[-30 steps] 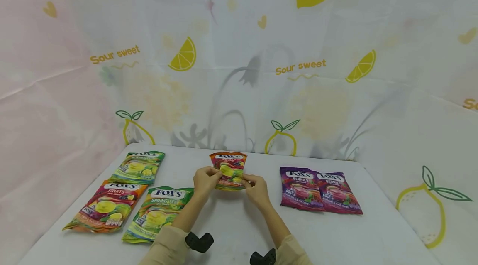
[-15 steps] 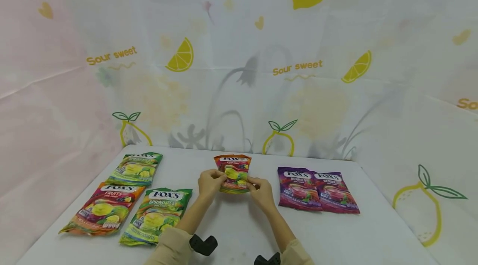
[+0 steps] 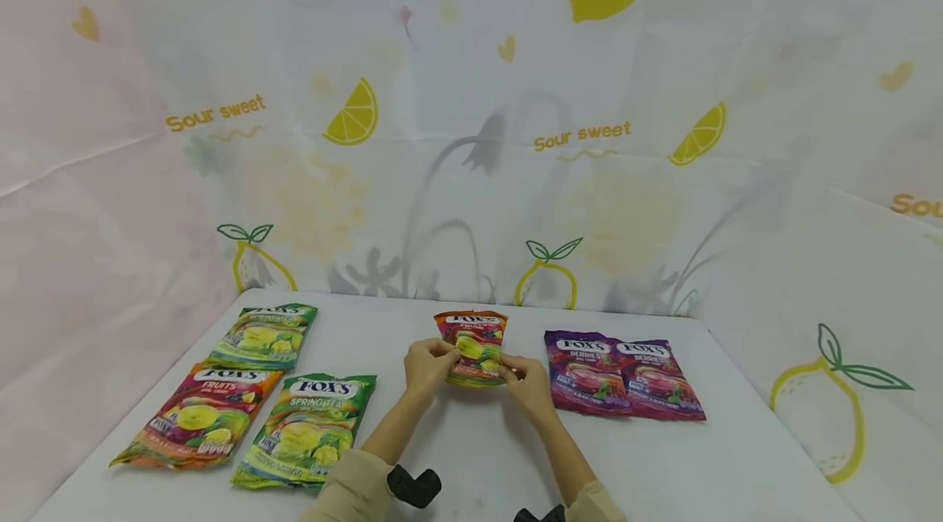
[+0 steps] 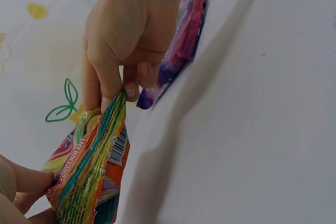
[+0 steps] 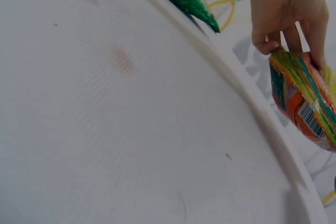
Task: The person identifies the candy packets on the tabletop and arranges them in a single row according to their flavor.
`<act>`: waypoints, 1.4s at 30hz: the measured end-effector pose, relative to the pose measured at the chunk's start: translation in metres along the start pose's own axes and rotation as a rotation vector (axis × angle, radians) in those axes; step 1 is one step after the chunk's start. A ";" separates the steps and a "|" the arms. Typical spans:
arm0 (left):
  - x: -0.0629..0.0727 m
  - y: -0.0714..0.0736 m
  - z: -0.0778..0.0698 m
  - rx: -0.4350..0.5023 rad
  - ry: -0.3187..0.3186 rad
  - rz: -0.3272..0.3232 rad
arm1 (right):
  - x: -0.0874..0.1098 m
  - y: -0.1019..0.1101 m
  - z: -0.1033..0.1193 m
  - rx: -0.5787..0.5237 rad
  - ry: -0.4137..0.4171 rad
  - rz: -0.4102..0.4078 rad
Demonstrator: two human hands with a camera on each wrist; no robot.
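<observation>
The left hand (image 3: pixel 427 366) and right hand (image 3: pixel 530 385) pinch opposite sides of a red-and-orange, glossy plastic candy bag (image 3: pixel 477 348), each grip closed on its edge, above the white surface (image 3: pixel 663 473).

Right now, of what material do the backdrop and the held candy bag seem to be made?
Held candy bag: probably thin plastic film with a glossy finish; it creases and catches highlights in the left wrist view.
Backdrop: likely printed fabric, matte, with soft folds, though a vinyl sheet is possible.
</observation>
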State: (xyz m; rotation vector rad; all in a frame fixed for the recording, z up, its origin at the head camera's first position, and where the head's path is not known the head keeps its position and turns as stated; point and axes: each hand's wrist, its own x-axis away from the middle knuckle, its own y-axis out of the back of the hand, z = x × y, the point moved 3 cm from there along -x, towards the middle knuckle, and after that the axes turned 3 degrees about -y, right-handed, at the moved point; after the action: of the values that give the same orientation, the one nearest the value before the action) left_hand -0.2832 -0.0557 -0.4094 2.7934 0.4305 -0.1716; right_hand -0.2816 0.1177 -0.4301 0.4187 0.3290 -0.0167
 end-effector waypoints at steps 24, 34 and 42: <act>0.002 -0.035 -0.002 0.013 0.015 -0.018 | 0.001 0.024 -0.017 0.042 -0.098 -0.019; 0.004 -0.047 -0.002 0.017 0.016 0.002 | 0.002 0.032 -0.024 0.103 -0.106 -0.042; 0.003 -0.052 -0.005 0.017 0.007 0.017 | 0.002 0.035 -0.026 0.134 -0.131 -0.056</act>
State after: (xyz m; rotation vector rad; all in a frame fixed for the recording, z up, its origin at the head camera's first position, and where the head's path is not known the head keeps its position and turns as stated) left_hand -0.2965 -0.0058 -0.4200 2.8147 0.4081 -0.1623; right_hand -0.2848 0.1607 -0.4392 0.5386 0.2112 -0.1212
